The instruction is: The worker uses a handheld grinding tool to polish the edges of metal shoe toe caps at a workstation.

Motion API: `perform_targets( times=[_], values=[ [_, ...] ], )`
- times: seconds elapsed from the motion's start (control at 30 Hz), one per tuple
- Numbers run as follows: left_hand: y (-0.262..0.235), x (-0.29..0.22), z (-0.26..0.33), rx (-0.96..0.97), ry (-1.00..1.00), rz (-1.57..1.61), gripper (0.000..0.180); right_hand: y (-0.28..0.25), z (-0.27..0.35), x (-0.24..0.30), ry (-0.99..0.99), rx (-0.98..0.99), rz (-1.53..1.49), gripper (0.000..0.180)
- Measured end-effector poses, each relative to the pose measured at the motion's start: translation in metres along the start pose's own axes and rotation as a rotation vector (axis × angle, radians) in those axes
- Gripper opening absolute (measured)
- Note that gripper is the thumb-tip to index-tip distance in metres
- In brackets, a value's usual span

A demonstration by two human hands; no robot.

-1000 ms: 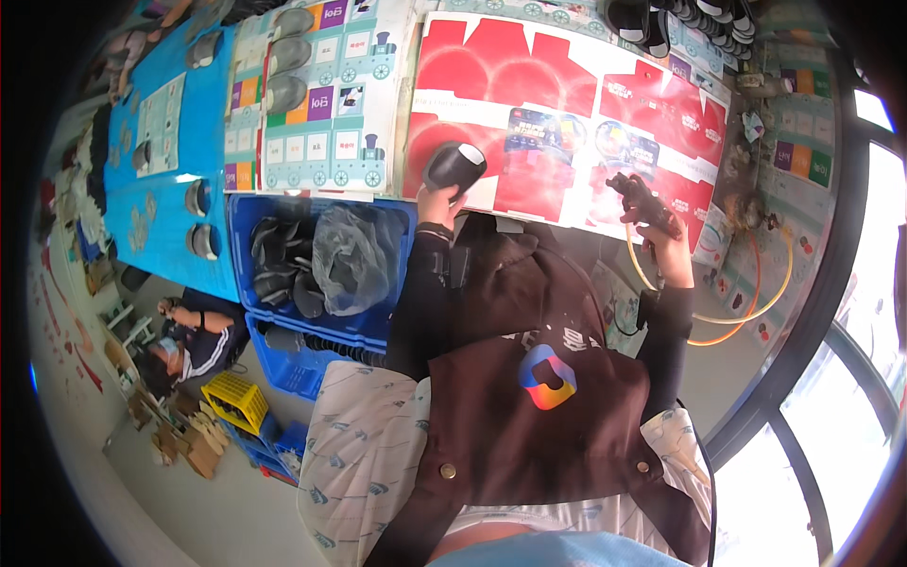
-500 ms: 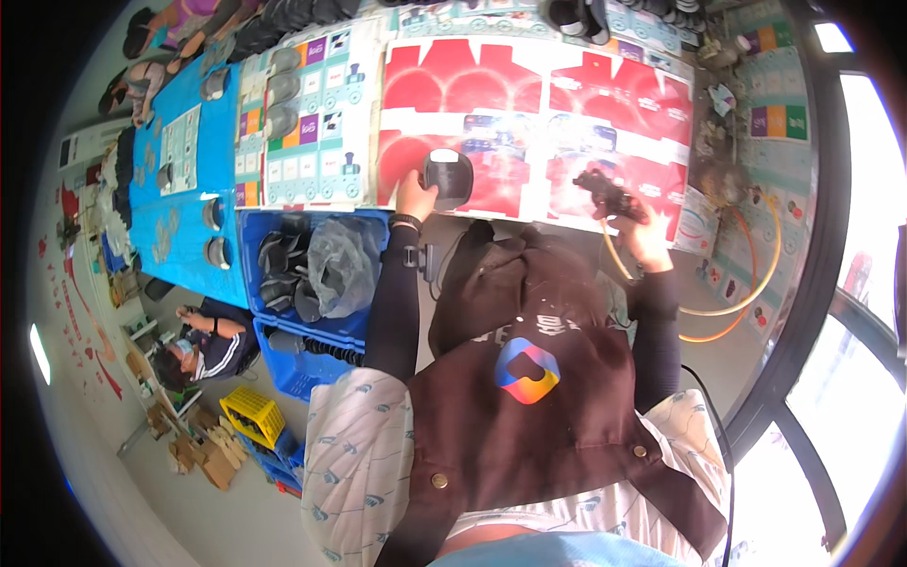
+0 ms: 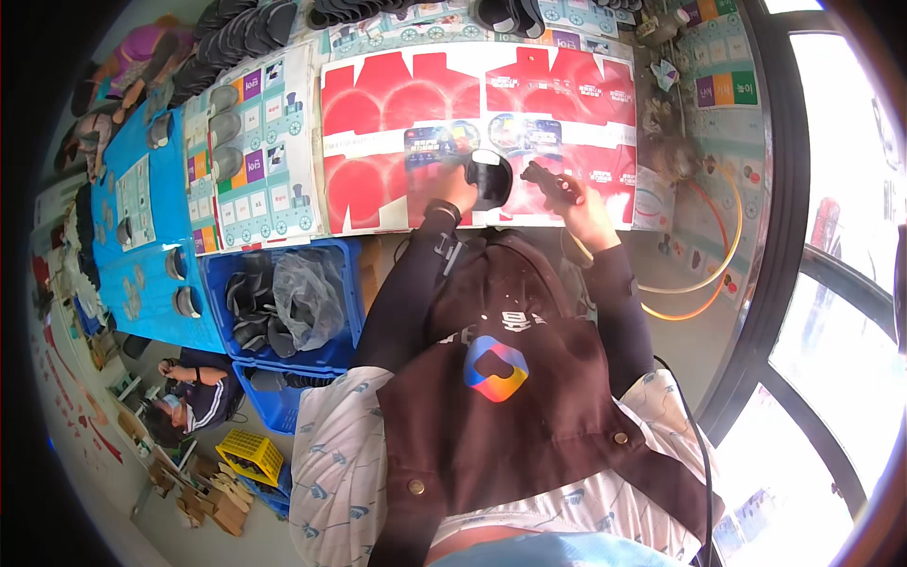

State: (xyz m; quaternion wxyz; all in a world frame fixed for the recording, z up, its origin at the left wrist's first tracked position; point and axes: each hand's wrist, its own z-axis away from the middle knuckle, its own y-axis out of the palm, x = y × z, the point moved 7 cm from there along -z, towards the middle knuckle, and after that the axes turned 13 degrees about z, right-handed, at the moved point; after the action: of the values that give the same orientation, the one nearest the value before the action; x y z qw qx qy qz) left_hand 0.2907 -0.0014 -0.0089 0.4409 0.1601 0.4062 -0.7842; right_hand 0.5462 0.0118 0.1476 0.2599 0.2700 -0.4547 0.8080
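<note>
The left hand (image 3: 459, 189) holds a black curved piece (image 3: 491, 183) over the red-and-white printed sheet (image 3: 356, 106) at the near side of the table. The piece lies just right of the hand, gripped by its left side, with its body beyond the fingers. The hand is closed on that edge; how the thumb sits cannot be told. The piece's long axis runs roughly away from the person, the pale end (image 3: 487, 156) on the far side and the dark rounded end toward the apron (image 3: 501, 288). Whether it touches the sheet beneath is unclear.

The right hand (image 3: 590, 217) is wrapped around a dark hand tool (image 3: 552, 182), its fingers curled about the rear part. The front of the tool sticks out beyond the grip to the left, its long axis slanting from the palm up and left, so the tip points toward the black piece. A small gap separates the two. A yellowish hose (image 3: 700, 286) loops to the right of the right forearm. Left of the left forearm, a blue crate (image 3: 353, 283) holds more dark pieces and a clear plastic bag (image 3: 307, 300).
</note>
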Motion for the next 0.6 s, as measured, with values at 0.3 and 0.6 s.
perform_targets(
  times=[0.3,0.6],
  values=[
    [0.000,0.007,-0.018,-0.075,0.099,-0.010,0.043,0.012,-0.008,0.007,0.034,0.027,0.110,0.035],
    [-0.003,0.030,-0.025,-0.086,0.101,0.418,0.042,0.018,-0.022,0.040,-0.088,-0.147,0.237,0.020]
  ],
)
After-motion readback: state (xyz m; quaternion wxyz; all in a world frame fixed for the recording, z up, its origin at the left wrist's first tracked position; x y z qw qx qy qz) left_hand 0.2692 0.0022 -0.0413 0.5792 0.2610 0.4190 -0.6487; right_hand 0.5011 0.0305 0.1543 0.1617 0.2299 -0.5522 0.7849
